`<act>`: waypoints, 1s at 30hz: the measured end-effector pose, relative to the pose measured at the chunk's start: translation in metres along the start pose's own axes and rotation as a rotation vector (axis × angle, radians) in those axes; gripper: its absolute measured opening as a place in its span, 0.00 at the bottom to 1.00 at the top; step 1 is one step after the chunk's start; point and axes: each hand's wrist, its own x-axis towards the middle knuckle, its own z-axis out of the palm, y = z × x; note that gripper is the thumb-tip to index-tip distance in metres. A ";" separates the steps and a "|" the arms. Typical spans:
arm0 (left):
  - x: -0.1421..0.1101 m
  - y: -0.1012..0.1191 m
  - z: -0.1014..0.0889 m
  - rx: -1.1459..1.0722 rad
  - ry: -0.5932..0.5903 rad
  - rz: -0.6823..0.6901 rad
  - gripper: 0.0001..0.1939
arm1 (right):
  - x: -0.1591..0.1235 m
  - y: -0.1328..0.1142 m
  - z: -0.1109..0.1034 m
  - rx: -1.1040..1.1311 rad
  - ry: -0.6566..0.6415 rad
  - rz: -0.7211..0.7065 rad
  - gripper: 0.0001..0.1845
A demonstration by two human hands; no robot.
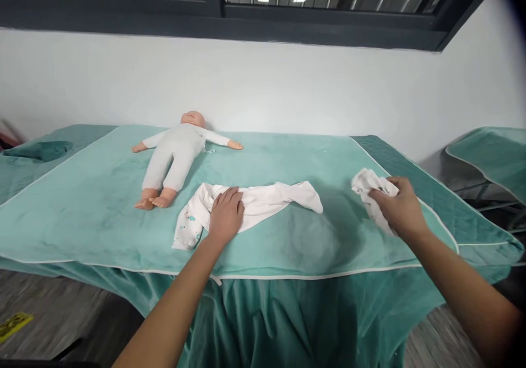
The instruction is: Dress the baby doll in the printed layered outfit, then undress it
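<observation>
In the head view, the person's left hand [227, 213] lies on a white garment [267, 201], its fingers unclenched and resting on the fabric. The garment is spread across the near part of a green-covered bed [123, 231], with a printed section at its left end. The right hand [400, 206], well apart, has its fingers closed around a crumpled white cloth [367, 188] with small dark marks. A doll [176, 149] in a pale suit lies on its back beyond the garment, to the left, its head near the white wall [267, 83].
</observation>
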 end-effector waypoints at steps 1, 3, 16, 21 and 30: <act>-0.001 0.001 0.000 -0.003 0.005 -0.005 0.19 | 0.008 0.006 -0.001 -0.033 0.027 0.026 0.23; -0.002 0.001 0.000 -0.014 0.026 -0.015 0.19 | 0.016 0.017 0.004 -0.185 -0.020 -0.003 0.24; 0.049 -0.045 -0.045 0.267 -0.271 -0.142 0.18 | -0.011 -0.008 -0.002 -0.840 -0.192 -0.426 0.29; 0.057 -0.037 -0.067 0.255 -0.324 -0.084 0.13 | -0.039 -0.047 -0.003 -0.647 -0.087 -0.535 0.29; 0.011 0.057 -0.137 0.171 0.402 0.340 0.10 | -0.081 -0.186 0.027 0.369 -0.396 -0.850 0.21</act>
